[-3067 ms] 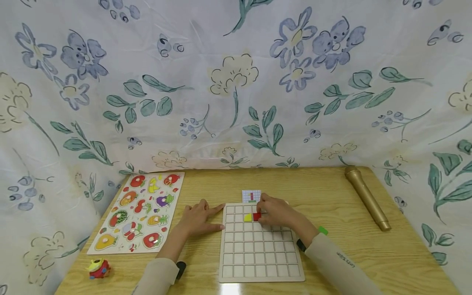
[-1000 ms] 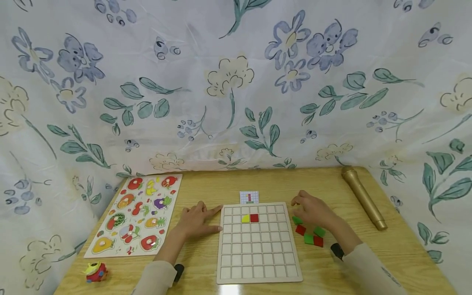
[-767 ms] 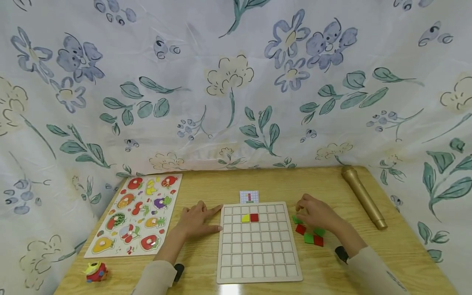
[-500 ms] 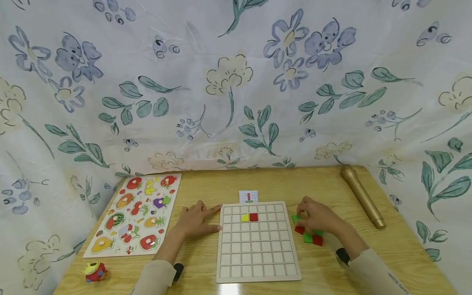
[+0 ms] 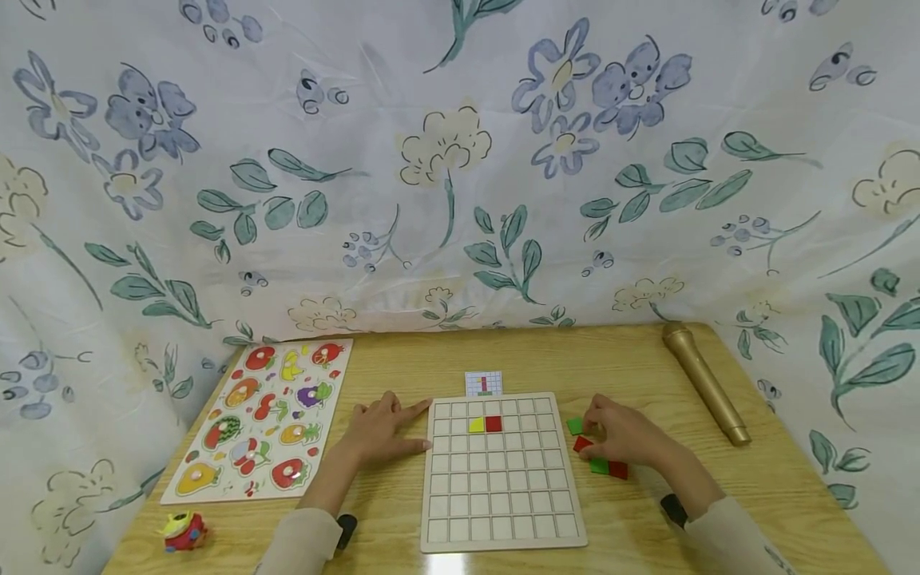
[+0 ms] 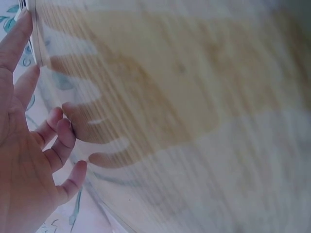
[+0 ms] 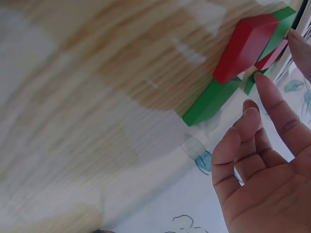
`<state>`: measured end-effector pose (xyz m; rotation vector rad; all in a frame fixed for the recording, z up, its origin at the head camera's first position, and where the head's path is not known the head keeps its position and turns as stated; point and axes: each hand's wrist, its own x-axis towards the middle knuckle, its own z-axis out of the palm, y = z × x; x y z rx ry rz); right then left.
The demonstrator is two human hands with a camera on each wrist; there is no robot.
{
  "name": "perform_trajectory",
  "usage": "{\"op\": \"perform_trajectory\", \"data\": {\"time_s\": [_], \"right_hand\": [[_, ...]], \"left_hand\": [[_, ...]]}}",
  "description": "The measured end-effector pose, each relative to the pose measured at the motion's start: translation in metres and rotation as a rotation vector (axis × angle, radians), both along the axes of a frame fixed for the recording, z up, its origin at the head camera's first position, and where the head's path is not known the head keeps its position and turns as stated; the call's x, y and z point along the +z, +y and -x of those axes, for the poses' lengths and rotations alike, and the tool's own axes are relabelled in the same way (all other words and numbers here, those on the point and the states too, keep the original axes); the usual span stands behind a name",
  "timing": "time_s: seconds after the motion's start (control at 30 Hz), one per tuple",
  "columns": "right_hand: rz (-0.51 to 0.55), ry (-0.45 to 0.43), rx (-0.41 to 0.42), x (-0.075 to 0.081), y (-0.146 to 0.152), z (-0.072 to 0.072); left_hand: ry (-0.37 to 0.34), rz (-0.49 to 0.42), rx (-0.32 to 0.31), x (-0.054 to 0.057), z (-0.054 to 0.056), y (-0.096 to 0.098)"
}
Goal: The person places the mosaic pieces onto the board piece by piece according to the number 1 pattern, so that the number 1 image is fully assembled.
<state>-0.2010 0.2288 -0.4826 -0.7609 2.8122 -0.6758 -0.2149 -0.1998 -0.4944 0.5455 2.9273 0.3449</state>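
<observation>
My left hand spreads thumb and index finger against the left edge of the pale grid board. The left wrist view shows this hand with its other fingers bent loosely over the wood. A yellow piece with one curved corner and a red square tile sit side by side in its second row. Right of the board, my right hand has thumb and index fingertip at opposite edges of another red tile, pinching it. Green tiles and a further red tile lie around it, partly covered by the hand.
Behind the board stands a small printed grid card. To the left lie a fruit puzzle board and a small red and yellow toy. A gold microphone lies at the right; a floral curtain hangs behind the table.
The right hand has left the red tile in the board's second row, moved right to the loose tiles, and come down on a red one. The left hand has stayed at the board's edge.
</observation>
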Motion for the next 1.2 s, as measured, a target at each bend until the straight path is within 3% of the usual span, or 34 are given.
{"op": "perform_trajectory", "data": {"time_s": [0.33, 0.8, 1.2], "right_hand": [[-0.006, 0.045, 0.039, -0.0012, -0.0023, -0.0001], [-0.025, 0.042, 0.036, 0.0005, -0.0048, -0.0019], [-0.052, 0.094, 0.042, 0.0050, -0.0021, 0.0039]], "left_hand": [[-0.001, -0.013, 0.003, -0.0002, 0.0004, -0.0001], [-0.023, -0.002, 0.002, 0.0030, 0.0000, 0.0018], [-0.022, 0.005, 0.006, 0.0027, 0.0016, 0.0021]]}}
